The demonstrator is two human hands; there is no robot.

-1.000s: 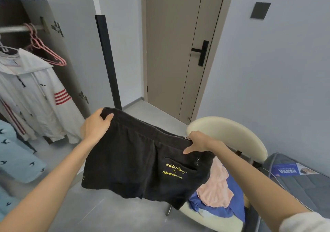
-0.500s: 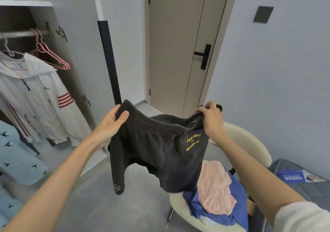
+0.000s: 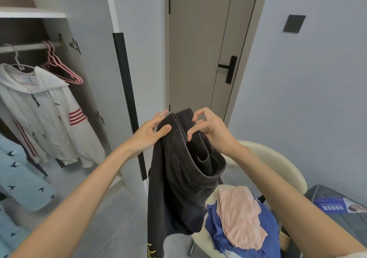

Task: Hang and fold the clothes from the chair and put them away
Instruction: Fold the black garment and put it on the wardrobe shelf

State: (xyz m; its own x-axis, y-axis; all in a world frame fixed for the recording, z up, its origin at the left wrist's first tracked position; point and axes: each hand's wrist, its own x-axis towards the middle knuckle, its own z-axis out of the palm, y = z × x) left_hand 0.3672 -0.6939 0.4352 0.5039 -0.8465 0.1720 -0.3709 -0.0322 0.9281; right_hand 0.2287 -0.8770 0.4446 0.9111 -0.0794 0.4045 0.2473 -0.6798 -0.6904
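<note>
Black shorts (image 3: 178, 180) with yellow print hang folded in half lengthwise in front of me. My left hand (image 3: 150, 131) grips the doubled waistband, thumb over the front. My right hand (image 3: 208, 127) pinches the other side of the waistband close beside it. Below, the cream chair (image 3: 278, 164) holds a pink garment (image 3: 240, 216) lying on a blue garment (image 3: 220, 232). The open wardrobe at left has a rail (image 3: 27, 47) with empty pink hangers (image 3: 63, 73).
A white jacket with red stripes (image 3: 45, 114) and a light blue bird-print garment (image 3: 17, 176) hang in the wardrobe. The wardrobe door (image 3: 95, 63) with a black edge strip stands open. A closed beige door (image 3: 204, 49) is ahead. A grey mattress (image 3: 337, 212) lies at right.
My hands came together, bringing the two ends of the waistband against each other. The shorts went from spread wide to folded in half and now hang lower in a narrow drape.
</note>
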